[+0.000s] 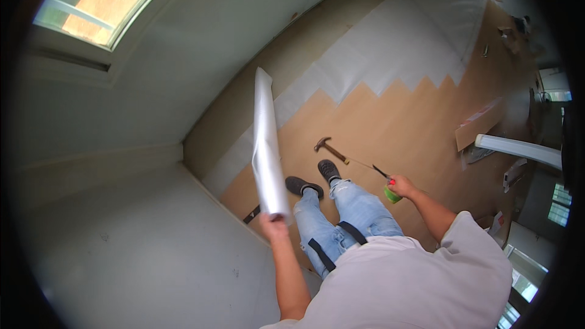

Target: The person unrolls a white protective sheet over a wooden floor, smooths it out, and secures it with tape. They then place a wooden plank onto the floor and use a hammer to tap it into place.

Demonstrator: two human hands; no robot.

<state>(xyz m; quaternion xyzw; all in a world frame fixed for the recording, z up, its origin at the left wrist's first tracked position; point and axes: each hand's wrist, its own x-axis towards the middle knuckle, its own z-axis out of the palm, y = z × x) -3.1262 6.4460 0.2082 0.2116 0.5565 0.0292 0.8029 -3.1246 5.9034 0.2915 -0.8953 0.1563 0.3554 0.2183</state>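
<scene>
My left hand (274, 228) grips the lower end of a long silver roll (265, 140), which stretches up past my feet toward the bare floor strip by the wall. In my right hand (402, 186), out at my right side, are a slim black-and-red tool (381, 171) and a round green item (391, 195), perhaps tape. On the wood-look floor (372, 122) just beyond my shoes (329, 170) lies a hammer (329, 147), a thin light strip beside its handle.
White underlay (396, 36) borders the stepped plank edge. A wall (122, 231) is close on my left, with a window (103, 0) upper left. To the right are cardboard (475, 125), a long white piece (518, 149) and scattered small items. A dark object (250, 214) lies along the left wall's foot.
</scene>
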